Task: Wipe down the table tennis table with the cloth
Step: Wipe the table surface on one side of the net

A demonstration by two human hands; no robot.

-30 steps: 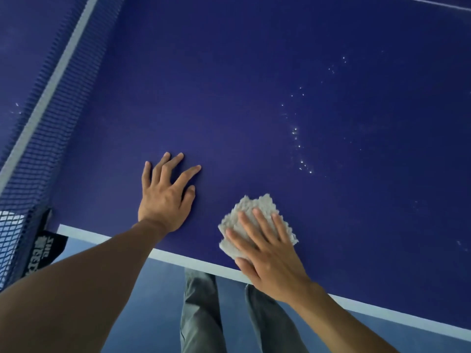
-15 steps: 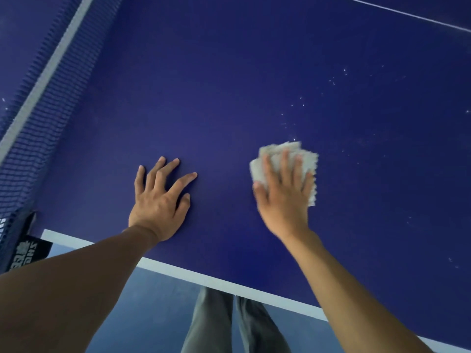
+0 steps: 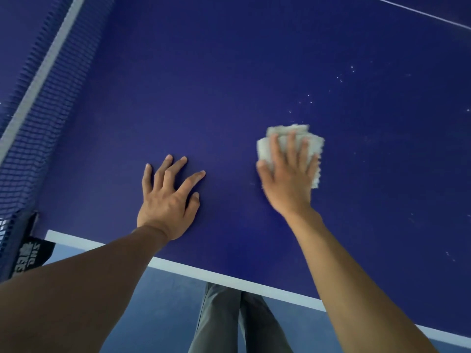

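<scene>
The dark blue table tennis table (image 3: pixel 229 85) fills most of the view. A folded whitish cloth (image 3: pixel 314 145) lies on it right of centre. My right hand (image 3: pixel 288 179) presses flat on the cloth with straight, spread fingers, hiding most of it. My left hand (image 3: pixel 167 200) rests flat on the bare tabletop to the left, fingers spread, holding nothing. Small white specks (image 3: pixel 341 80) dot the surface beyond and right of the cloth.
The net (image 3: pixel 38 98) with its white top band runs along the left side, ending at a post clamp (image 3: pixel 28 253). The table's white edge line (image 3: pixel 229 276) crosses the lower view. Below it are blue floor and my grey trouser legs (image 3: pixel 237 322).
My right hand slid the cloth from near the table's front edge away from me, toward the specks. My left hand stayed pressed in the same spot.
</scene>
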